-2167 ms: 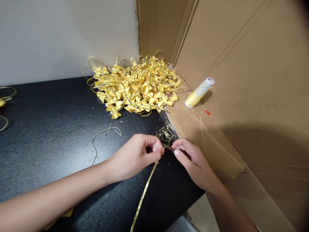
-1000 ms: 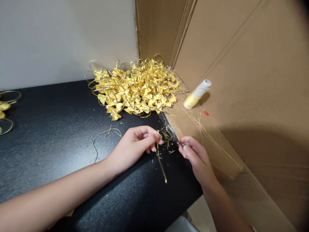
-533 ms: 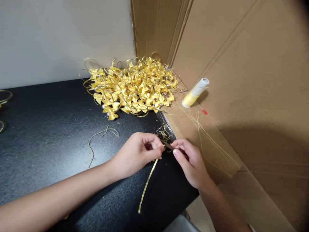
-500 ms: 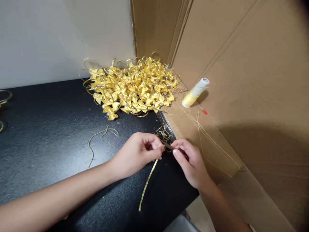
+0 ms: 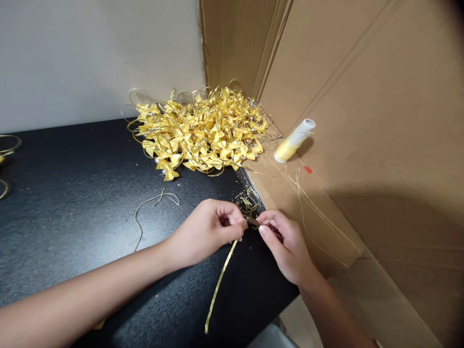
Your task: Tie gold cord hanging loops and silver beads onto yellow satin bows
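Note:
My left hand [image 5: 213, 227] is closed in a pinch on a gold cord [image 5: 220, 285], whose long end hangs down over the black table. My right hand [image 5: 284, 241] grips a small dark cutting tool [image 5: 255, 222], its metal tip touching the fingertips of my left hand. What lies between those fingertips is too small to make out. Behind both hands, small gold thread scraps [image 5: 247, 198] are scattered at the table's edge. A thin loose cord [image 5: 137, 220] lies on the table to the left.
A heap of yellow ribbon bows [image 5: 203, 135] with gold loops sits at the back of the black table [image 5: 72, 193]. On the cardboard [image 5: 348, 208] to the right stand a thread spool [image 5: 294, 140] and loose threads [image 5: 319, 210]. More gold loops [image 5: 9, 142] show at the far left.
The hanging end of the gold cord reaches slightly lower and further left. Both hands keep nearly the same place, with the tool still at my left fingertips. The view has shifted slightly.

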Motion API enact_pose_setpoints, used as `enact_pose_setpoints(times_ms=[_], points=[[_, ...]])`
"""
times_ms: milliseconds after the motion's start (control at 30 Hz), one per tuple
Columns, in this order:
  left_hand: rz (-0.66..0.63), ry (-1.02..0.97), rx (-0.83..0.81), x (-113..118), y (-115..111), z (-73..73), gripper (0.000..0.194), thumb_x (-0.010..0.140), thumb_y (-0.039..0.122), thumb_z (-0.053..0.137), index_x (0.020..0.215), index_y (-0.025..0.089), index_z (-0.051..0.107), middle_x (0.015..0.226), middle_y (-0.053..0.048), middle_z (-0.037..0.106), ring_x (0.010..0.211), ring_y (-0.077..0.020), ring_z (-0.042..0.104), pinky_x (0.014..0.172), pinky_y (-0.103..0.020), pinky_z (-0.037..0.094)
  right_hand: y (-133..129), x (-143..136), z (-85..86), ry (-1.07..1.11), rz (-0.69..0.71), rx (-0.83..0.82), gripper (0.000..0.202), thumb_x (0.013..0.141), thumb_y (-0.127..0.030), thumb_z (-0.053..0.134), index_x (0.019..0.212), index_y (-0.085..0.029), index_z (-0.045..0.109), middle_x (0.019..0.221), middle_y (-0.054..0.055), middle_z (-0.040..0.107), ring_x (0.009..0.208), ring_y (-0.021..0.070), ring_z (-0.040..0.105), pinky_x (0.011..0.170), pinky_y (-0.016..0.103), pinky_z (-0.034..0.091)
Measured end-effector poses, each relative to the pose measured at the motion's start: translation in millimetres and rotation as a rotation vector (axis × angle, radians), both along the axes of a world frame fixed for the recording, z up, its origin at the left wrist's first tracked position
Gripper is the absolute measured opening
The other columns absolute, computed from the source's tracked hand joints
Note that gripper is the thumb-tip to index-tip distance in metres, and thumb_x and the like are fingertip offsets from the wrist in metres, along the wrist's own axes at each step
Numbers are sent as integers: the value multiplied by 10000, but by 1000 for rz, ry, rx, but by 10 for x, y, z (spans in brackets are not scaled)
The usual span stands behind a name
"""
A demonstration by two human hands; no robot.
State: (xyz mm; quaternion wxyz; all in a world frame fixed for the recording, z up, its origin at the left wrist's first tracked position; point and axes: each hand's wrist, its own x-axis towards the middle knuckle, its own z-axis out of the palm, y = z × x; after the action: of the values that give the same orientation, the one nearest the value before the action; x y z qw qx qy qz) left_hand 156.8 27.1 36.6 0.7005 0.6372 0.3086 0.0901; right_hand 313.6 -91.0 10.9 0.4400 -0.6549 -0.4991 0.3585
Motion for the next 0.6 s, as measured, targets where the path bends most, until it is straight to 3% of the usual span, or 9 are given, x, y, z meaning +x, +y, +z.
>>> enact_pose_setpoints(times_ms=[400, 500, 600], points=[[61, 30, -32, 7, 23, 47, 129, 740, 217, 629, 643, 132, 634, 569, 30, 565, 534, -87, 455, 535, -207, 358, -20, 29, -54, 96, -115, -17, 95, 917, -278, 506, 926, -221, 581, 706, -18, 563, 638, 131, 516, 597, 243, 406], [144, -56, -161, 22, 28, 74, 76, 740, 201, 607, 690, 144, 603, 636, 14, 627, 518, -83, 469, 511, -202, 363, -36, 49, -93, 211, -188, 26, 114, 906, -315, 527, 922, -225, 594, 729, -17, 546, 655, 126, 487, 608, 240, 396], [315, -211, -365, 15, 43, 80, 45, 780, 196, 532, 746, 181, 506, 750, -16, 698, 556, -105, 539, 532, -219, 415, -43, 69, -119, 357, -254, 32, 145, 883, -352, 542, 915, -222, 597, 699, -29, 489, 607, 112, 433, 578, 236, 370]])
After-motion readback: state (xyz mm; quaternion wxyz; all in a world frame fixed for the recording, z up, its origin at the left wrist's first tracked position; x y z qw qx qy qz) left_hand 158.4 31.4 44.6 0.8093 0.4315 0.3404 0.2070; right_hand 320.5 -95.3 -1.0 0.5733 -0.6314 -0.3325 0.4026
